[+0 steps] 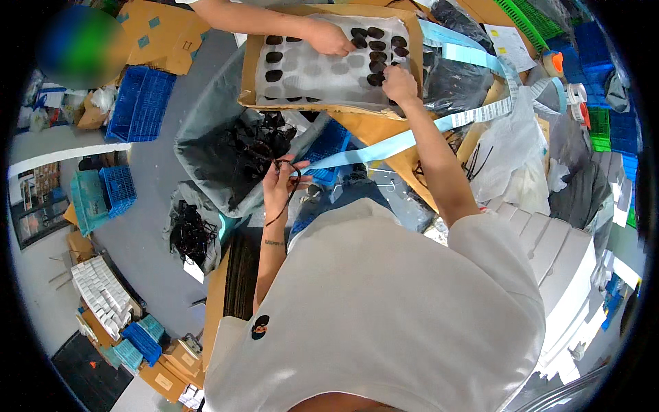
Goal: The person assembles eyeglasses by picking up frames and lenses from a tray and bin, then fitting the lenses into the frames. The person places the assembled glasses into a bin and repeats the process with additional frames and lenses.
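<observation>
My left hand (277, 187) is raised near the middle, palm up, with a thin black cord (294, 194) looped around its fingers and hanging past the wrist. By its fingertips lies the end of a light blue label strip (384, 146); whether they touch it I cannot tell. My right hand (400, 84) reaches into a shallow cardboard box (329, 108) lined with white sheet. Its fingers close at one of the black oval pieces (375, 79), laid there in rows. From the upper left, another person's hand (329, 38) touches pieces in the same box.
Below the box, a grey bag (206, 147) holds a tangle of black cords (257, 147). A second black bundle (191, 230) lies at left. The label strip trails right over clear plastic bags (508, 151). Blue crates (137, 103) stand at far left.
</observation>
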Demonstrator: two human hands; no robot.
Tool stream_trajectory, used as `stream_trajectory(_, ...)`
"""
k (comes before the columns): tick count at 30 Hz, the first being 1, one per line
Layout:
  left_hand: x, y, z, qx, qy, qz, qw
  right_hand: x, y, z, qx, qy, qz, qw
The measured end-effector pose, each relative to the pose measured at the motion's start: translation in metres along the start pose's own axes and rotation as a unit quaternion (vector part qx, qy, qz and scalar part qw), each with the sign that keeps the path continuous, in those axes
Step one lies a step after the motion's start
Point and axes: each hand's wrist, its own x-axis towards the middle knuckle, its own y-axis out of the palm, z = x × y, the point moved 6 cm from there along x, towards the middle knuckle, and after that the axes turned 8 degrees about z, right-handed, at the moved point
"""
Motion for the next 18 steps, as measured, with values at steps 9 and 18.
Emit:
stream_trajectory(9,0.02,0.031,-0.043,0.18,0.051,0.091,0.978,-0.063,-0.065,0.053,0.325,-0.115,-0.026,0.938)
stream_trajectory(18,-0.005,0.162,-0.11,0.579,0.258,0.332,0.698,-0.22,-0.064,0.104,0.195,-0.233,0.194,0.933)
